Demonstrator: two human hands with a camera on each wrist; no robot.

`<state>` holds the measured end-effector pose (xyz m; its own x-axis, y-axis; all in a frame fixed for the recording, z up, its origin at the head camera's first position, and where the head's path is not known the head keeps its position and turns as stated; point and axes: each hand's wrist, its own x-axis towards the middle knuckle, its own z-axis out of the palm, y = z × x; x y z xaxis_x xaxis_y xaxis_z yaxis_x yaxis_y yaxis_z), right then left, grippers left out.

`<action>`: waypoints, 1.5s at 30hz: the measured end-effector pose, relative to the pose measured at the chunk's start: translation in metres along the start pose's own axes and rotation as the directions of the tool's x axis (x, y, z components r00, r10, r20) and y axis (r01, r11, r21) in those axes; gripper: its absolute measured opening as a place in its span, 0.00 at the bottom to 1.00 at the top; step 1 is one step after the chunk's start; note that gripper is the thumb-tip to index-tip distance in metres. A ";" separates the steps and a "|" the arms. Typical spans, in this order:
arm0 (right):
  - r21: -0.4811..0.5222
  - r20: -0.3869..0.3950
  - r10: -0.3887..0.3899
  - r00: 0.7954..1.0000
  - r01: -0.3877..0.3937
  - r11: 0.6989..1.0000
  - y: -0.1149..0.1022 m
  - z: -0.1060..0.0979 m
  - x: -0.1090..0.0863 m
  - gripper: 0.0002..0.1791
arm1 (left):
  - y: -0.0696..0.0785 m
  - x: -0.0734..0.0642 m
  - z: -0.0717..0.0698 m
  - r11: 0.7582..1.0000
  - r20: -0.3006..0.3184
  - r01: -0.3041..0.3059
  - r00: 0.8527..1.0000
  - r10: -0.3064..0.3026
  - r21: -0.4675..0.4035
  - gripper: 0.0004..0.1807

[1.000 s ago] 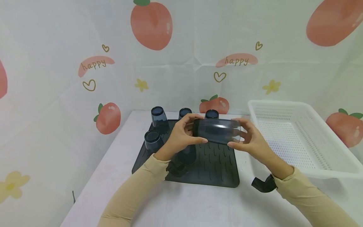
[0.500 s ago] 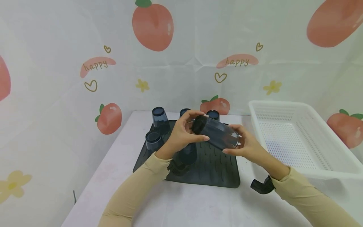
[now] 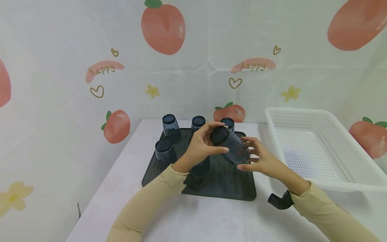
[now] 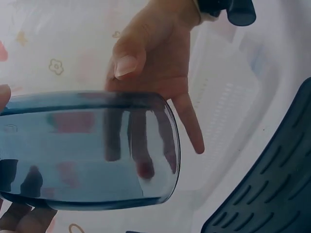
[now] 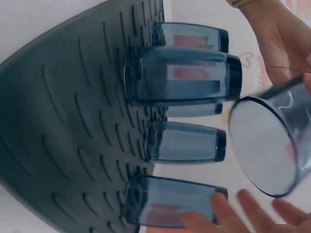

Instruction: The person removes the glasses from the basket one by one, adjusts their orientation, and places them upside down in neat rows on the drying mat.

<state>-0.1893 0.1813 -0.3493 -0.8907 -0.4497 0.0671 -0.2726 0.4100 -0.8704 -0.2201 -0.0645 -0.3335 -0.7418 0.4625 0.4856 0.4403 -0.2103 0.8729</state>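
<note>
A blue tinted drinking glass [image 3: 235, 148] is held over the mat, tilted, its thick base up and to the left and its mouth down to the right. My left hand [image 3: 198, 146] grips it near the base, thumb in front and fingers behind. Close to the mouth end is my right hand [image 3: 261, 158], fingers spread and loosely extended; in the right wrist view its fingertips [image 5: 248, 201] stand apart from the rim. Matching glasses [image 5: 182, 75] stand upside down on the dark ridged drying mat [image 3: 225, 181], one partly hidden by the left arm.
A white perforated plastic basket [image 3: 329, 185] stands on the white table [image 3: 229, 222] to the right of the mat. Behind is a white backdrop [image 3: 193, 84] printed with fruit. Inverted glasses stand along the mat's back edge and left side.
The glass has turned from lying level between both hands to tilting mouth-down to the right. My right hand has moved slightly lower and its fingers have loosened from the glass.
</note>
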 end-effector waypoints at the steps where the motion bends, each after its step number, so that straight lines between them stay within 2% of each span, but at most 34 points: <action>1: -0.004 0.003 0.009 1.000 -0.009 1.000 0.000 -0.001 -0.001 0.50 | 0.000 0.000 0.000 1.000 0.000 -0.002 1.000 0.002 0.006 0.38; 5: -0.048 0.024 0.053 0.998 -0.052 0.998 0.002 -0.005 -0.004 0.48 | -0.001 0.001 0.002 1.000 0.002 -0.015 1.000 0.015 0.021 0.39; 10: -0.079 0.050 0.076 0.996 -0.072 0.994 0.007 -0.007 -0.006 0.39 | 0.001 0.002 0.001 0.998 0.002 -0.041 0.999 0.041 0.038 0.40; 17: -0.078 0.085 0.034 0.996 -0.027 0.997 0.014 -0.005 -0.010 0.22 | 0.001 0.002 0.000 0.996 -0.006 -0.060 0.998 0.061 0.068 0.39; 21: -0.086 0.088 0.028 0.996 -0.021 0.996 0.016 -0.004 -0.012 0.18 | 0.001 0.002 0.001 0.993 -0.017 -0.059 0.998 0.061 0.101 0.39; 28: -0.108 0.107 0.059 0.993 -0.048 0.993 0.019 -0.001 -0.014 0.15 | 0.002 0.003 0.003 0.992 -0.033 -0.010 0.999 0.014 0.124 0.38; 36: -0.100 0.120 0.101 0.988 -0.090 0.991 0.021 0.001 -0.017 0.16 | 0.000 0.004 0.007 0.985 -0.017 0.041 0.999 -0.039 0.168 0.37; 45: -0.101 0.119 0.112 0.987 -0.100 0.990 0.023 0.002 -0.019 0.16 | -0.003 0.003 0.016 0.985 -0.014 0.109 0.994 -0.108 0.133 0.37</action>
<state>-0.1779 0.1973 -0.3718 -0.8660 -0.4921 -0.0887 -0.2178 0.5310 -0.8189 -0.2156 -0.0488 -0.3350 -0.7919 0.4705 0.3894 0.4203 -0.0427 0.9064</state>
